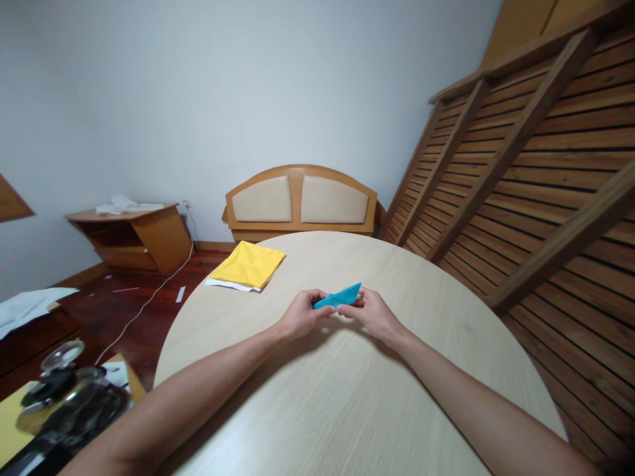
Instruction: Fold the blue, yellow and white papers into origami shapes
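Note:
A folded blue paper piece (338, 297), long and pointed at its right end, is held just above the round light-wood table (347, 396). My left hand (300, 314) pinches its left end. My right hand (371, 313) grips its right part from below and behind. Both hands meet near the middle of the table. Parts of the blue paper are hidden by my fingers.
A stack of yellow paper (248, 264) on white sheets lies at the table's far left edge. A wooden headboard (300, 200) leans on the wall behind. Slatted wooden frames (536, 165) stand to the right. Left are a low wooden cabinet (133, 235), a white cable and clutter on the floor.

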Demonstrator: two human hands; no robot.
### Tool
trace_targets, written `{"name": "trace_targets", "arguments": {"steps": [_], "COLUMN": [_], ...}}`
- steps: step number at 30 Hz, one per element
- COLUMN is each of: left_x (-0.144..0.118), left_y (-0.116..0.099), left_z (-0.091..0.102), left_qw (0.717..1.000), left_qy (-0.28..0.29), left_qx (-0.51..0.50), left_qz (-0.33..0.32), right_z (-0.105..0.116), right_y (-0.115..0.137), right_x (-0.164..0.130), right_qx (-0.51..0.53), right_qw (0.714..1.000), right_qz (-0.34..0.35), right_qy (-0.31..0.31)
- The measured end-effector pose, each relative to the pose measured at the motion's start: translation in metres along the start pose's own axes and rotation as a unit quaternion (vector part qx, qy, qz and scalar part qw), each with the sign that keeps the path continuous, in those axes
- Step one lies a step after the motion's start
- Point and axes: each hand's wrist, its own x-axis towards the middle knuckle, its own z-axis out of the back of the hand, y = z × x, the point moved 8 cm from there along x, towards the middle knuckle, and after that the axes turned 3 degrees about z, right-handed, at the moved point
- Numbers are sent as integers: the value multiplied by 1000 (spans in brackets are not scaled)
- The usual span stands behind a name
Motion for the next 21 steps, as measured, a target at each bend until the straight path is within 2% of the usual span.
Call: {"name": "trace_targets", "arguments": {"steps": [10,16,21], "left_x": [4,4,1], "left_y": [2,8,11], "left_z": [5,3,-1], "left_qw": [999,999,1000], "left_qy": [22,12,13], "left_qx": [-30,-25,-6], "left_qz": [33,38,28], "right_z": [7,18,15], "right_y": [-7,0,6], "right_x": [5,6,5], "right_qx": [-15,-68,-86], "right_qw": [999,998,996], "right_qz": [-32,-2,33], "right_qy": [24,15,16]}}
